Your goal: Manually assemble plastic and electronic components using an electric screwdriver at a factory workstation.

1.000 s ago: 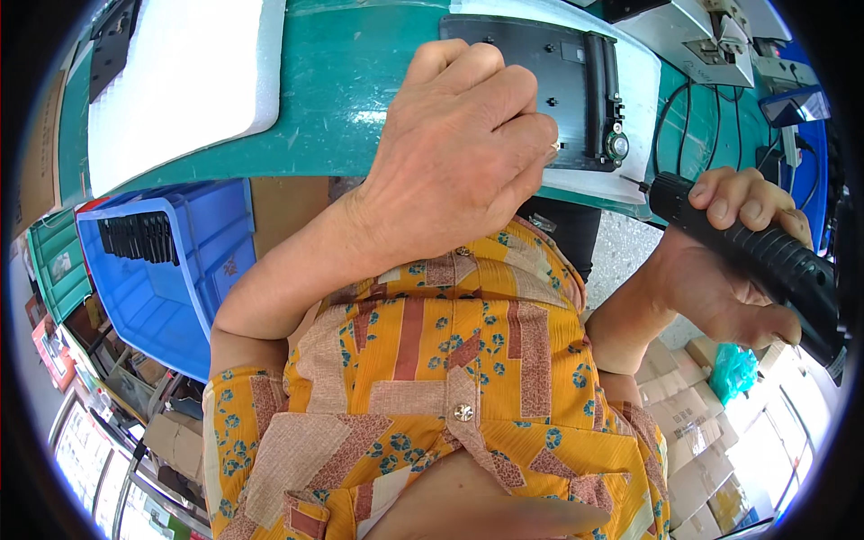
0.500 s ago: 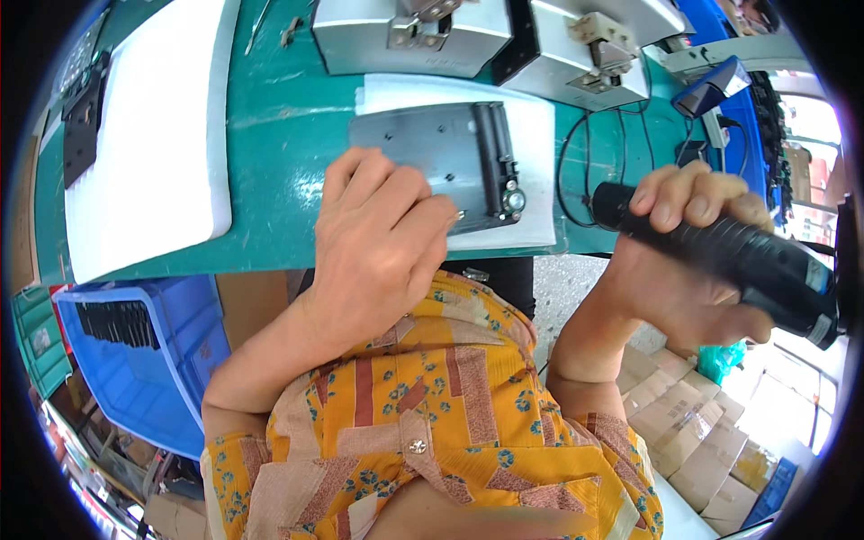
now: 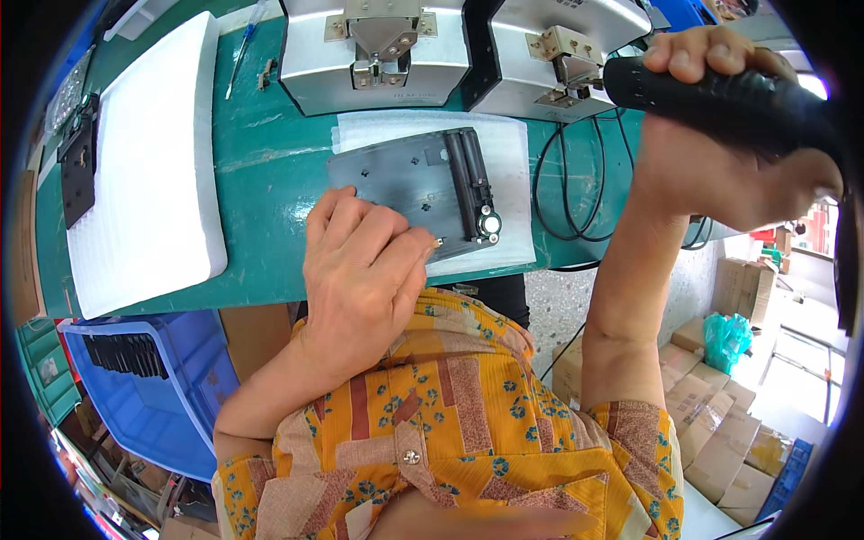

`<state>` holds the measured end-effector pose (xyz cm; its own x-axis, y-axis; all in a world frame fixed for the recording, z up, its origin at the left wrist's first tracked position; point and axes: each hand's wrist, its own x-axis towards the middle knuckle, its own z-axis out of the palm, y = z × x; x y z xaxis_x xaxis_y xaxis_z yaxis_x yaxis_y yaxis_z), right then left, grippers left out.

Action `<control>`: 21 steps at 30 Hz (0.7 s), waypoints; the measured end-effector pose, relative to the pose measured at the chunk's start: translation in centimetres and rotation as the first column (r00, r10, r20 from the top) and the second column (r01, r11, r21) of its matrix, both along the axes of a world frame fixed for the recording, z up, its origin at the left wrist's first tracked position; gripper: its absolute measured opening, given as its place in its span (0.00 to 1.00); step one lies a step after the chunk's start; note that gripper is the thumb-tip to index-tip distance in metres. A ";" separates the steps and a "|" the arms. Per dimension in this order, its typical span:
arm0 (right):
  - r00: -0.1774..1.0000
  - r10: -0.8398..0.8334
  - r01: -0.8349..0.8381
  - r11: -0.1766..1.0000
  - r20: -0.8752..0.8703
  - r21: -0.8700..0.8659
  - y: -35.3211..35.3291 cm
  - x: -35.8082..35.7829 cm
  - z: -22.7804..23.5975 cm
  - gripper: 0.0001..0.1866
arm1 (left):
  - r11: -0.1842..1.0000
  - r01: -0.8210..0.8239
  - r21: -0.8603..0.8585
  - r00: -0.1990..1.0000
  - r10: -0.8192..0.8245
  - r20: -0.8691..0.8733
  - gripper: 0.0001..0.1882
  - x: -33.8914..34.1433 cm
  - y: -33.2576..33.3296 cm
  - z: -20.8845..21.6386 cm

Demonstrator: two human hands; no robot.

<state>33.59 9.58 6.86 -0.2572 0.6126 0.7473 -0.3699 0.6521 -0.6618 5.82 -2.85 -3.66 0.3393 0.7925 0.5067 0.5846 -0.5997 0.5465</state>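
Note:
My right hand (image 3: 720,135) is raised at the right and wrapped round a black electric screwdriver (image 3: 693,94). The tool lies roughly level, and its far end runs out toward the picture's right rim. My left hand (image 3: 364,270) is closed at the near left edge of a dark grey panel (image 3: 396,184), its curled fingers hiding that corner. A small brass-coloured piece (image 3: 438,243) shows beside the fingertips. Along the panel's right side run a black ribbed strip and a round silver part (image 3: 489,223). The panel rests on a white foam sheet (image 3: 513,180).
Two silver metal housings (image 3: 441,85) with latches stand at the back. A thick white foam slab (image 3: 148,180) lies left, near a thin screwdriver (image 3: 241,58). Black cable (image 3: 589,229) loops right of the panel. A blue crate (image 3: 135,396) sits below the table's left edge.
My right hand has lifted the electric screwdriver up and away from me. My left hand stays at the panel's edge. The whole view has shifted slightly.

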 end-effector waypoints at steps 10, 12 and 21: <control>0.974 -0.215 0.215 0.977 0.074 0.010 -0.5 -3.1 0.1 0.44 | 1.000 0.006 -0.014 1.000 -0.006 -0.008 0.09 -0.1 -0.2 0.2; 0.958 -0.265 0.264 0.964 0.110 0.024 -0.5 -3.5 0.3 0.42 | 1.000 0.005 -0.012 1.000 -0.005 -0.003 0.09 -0.1 -0.2 0.1; 0.838 -0.480 0.467 0.877 0.259 0.113 -0.1 -4.8 1.3 0.36 | 1.000 0.006 -0.010 1.000 -0.006 0.000 0.09 -0.2 -0.1 -0.1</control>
